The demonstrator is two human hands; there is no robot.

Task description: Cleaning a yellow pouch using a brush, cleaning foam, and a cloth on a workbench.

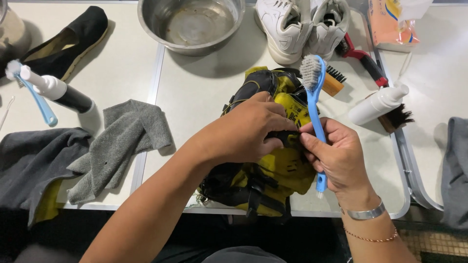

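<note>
Both hands meet over a yellow-and-black shoe (273,170) lying at the near edge of the white surface (195,97). Left hand (248,131), palm down with fingers curled, clasps the shoe's upper. Right hand (336,156) grips a blue brush (314,97) by its handle, bristles pointing up and away.

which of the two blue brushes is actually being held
The blue brush in the right hand, over the yellow shoe; the other blue brush lies untouched at far left.
</note>
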